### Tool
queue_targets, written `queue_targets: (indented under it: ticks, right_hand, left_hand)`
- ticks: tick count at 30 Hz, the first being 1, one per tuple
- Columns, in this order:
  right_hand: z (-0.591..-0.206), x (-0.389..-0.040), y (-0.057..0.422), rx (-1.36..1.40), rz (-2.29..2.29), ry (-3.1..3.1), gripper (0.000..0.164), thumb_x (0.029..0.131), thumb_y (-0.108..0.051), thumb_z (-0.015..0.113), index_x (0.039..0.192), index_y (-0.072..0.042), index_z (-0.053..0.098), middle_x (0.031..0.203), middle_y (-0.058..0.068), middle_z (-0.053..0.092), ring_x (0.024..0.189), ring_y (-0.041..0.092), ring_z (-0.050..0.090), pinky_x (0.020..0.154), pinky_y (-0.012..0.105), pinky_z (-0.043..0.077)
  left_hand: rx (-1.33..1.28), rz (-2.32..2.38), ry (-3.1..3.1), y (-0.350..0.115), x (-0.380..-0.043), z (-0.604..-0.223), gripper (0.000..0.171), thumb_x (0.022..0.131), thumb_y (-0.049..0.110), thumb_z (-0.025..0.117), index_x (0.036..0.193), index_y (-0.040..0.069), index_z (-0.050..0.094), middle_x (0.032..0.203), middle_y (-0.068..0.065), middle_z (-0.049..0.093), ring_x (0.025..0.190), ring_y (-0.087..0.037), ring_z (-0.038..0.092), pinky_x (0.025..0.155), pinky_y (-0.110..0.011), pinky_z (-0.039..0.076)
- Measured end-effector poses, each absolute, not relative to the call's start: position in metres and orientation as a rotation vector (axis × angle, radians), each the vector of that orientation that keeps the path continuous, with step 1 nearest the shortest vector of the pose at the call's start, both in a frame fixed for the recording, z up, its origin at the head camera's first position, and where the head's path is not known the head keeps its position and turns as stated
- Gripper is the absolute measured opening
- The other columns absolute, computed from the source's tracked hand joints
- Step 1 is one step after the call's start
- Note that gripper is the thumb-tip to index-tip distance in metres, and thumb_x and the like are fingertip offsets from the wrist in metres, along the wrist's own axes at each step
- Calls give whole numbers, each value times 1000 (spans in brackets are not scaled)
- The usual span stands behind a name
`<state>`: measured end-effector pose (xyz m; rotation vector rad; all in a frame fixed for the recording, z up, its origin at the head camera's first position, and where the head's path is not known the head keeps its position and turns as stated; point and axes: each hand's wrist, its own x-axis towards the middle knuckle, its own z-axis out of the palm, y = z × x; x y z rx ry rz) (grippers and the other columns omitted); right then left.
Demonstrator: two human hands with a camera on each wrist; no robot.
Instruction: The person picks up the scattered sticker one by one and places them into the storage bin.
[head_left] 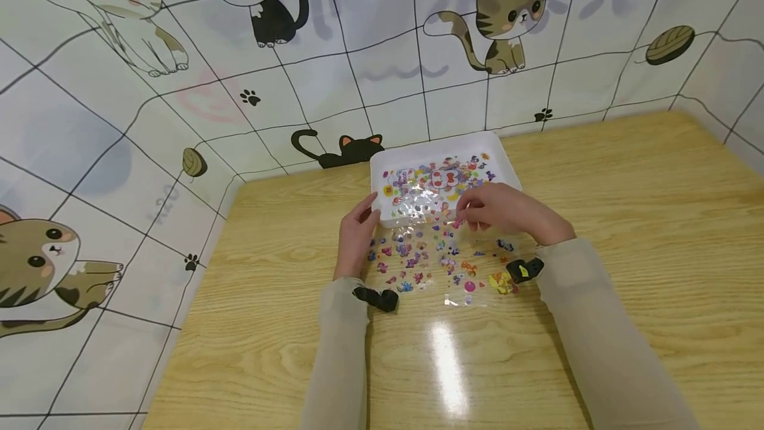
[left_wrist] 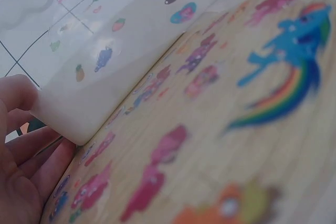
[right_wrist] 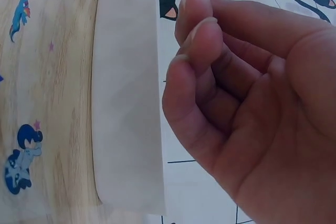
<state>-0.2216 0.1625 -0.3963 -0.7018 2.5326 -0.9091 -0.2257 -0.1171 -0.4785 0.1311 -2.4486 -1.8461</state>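
A white tray (head_left: 506,174) stands against the wall, with clear sheets of small colourful stickers (head_left: 444,179) in it and over its front rim. More clear sticker sheets (head_left: 410,261) lie on the table before it. My left hand (head_left: 356,237) is at the tray's front left corner, its fingers fairly straight and touching the side. The left wrist view has the tray wall (left_wrist: 100,114) beside this hand. Over the front rim, my right hand (head_left: 495,208) curls its fingers with the tips together. A pink sticker (head_left: 458,223) shows right under these tips; whether they pinch it is unclear.
Walls printed with cats (head_left: 510,18) and grid lines border the wooden table (head_left: 286,350) at the back and both sides. Yellow stickers (head_left: 504,282) lie near the right wrist's black camera (head_left: 525,271). Another black camera (head_left: 377,298) sits on the left wrist.
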Motion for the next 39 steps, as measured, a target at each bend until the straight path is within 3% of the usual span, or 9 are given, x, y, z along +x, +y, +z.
queue_targets:
  ticks: [10,29,39]
  right_hand:
    - [-398,-223,164,-652,-1003,2564,18,92,-23,49,96,-9,60,75,5,64,68,24,57,60,32,44]
    - [-401,-228,174,-572,-1241,2648,27,94,-28,43,106,-9,58,86,7,62,80,25,57,72,38,47]
    - [-406,-230,170,-425,-1347,2699,31,94,-23,44,122,-9,49,89,9,63,79,26,58,72,40,48]
  left_hand:
    - [157,-1842,-2458,-117,-225,-477,34,88,30,53,121,36,54,122,10,51,108,-8,48,93,-31,38]
    - [158,-1826,-2460,-117,-224,-477,33,88,29,52,120,37,54,123,9,51,108,-8,48,92,-32,39]
    - [156,-1800,-2479,-116,-225,-475,33,89,28,52,120,38,54,126,12,48,112,-9,46,95,-33,37]
